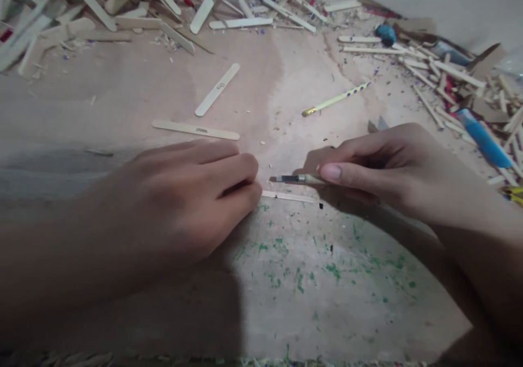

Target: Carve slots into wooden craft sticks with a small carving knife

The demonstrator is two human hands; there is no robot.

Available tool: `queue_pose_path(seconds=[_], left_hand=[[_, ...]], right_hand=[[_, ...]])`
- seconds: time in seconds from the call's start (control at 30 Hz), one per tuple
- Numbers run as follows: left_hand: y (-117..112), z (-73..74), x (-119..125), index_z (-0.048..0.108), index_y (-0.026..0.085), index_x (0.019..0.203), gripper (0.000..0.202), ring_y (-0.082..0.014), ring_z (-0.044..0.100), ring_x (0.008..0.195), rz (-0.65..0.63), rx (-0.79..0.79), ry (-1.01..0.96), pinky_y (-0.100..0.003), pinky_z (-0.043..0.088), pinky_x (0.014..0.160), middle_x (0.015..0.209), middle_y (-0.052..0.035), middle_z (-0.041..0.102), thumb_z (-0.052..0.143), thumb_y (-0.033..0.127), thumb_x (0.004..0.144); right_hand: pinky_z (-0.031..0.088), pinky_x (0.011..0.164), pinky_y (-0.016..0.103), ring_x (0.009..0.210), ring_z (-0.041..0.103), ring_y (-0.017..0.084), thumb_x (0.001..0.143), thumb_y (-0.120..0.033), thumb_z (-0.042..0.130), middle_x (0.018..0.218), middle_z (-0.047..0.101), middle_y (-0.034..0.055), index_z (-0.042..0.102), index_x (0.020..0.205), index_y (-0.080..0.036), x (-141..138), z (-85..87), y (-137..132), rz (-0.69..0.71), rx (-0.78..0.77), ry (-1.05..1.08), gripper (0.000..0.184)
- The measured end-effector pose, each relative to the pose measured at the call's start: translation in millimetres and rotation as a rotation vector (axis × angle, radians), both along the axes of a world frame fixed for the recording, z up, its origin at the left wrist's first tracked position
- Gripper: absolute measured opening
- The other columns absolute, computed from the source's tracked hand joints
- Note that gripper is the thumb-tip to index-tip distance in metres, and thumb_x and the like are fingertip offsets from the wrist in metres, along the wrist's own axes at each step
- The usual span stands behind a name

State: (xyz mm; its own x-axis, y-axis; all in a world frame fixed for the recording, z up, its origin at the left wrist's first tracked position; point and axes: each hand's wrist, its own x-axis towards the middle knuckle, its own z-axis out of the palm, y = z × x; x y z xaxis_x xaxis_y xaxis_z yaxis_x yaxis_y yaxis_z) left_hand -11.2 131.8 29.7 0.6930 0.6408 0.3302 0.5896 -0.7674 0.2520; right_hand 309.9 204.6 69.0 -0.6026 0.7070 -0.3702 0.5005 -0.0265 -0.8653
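Note:
My left hand (pixel 192 193) is closed, its thumb and index finger pressed together over one end of a thin wooden strip (pixel 292 197) lying on the table. A small dark mark shows on the strip near my fingers. Between the thumb and fingers of my right hand (pixel 371 165) is a slim pencil-like tool (pixel 292 178) with a pale shaft, metal collar, black band and brownish tip. Its tip points left, just above the strip and close to my left fingertips. Behind my right hand a grey pointed piece (pixel 383 123) juts up; whether I hold it is unclear.
Two craft sticks (pixel 217 90) lie beyond my left hand. A yellow pencil (pixel 337 100) with purple dots rests farther back. Piles of craft sticks (pixel 96 5) and scraps line the far edge and right side, with a blue-handled object (pixel 484 138). Green marks speckle the wooden table (pixel 294 301).

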Motion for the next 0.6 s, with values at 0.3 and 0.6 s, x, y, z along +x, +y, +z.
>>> queue_pose_path(seconds=[0.3,0.6], left_hand=[[7,-2.1,1,0.087,0.022,0.101,0.051,-0.0178,0.076,0.083,0.089,0.049,-0.012,-0.033,0.059,0.077,0.095,0.0026,0.077,0.052,0.02,0.137],[5,1.2,0,0.086,0.023,0.107,0.04,-0.0244,0.079,0.092,0.066,0.044,-0.003,-0.043,0.063,0.089,0.109,-0.0032,0.088,0.059,0.021,0.137]], right_hand=[[0.048,0.046,0.027,0.054,0.065,0.015,0.119,-0.06,0.096,0.067,0.075,0.001,0.09,0.082,-0.027,8,-7.4,-3,-0.058,0.221,-0.006,0.05],[0.059,0.056,0.026,0.06,0.075,0.014,0.117,-0.042,0.098,0.081,0.091,-0.0032,0.097,0.097,-0.032,12,-7.0,-27,-0.049,0.434,-0.026,0.023]])
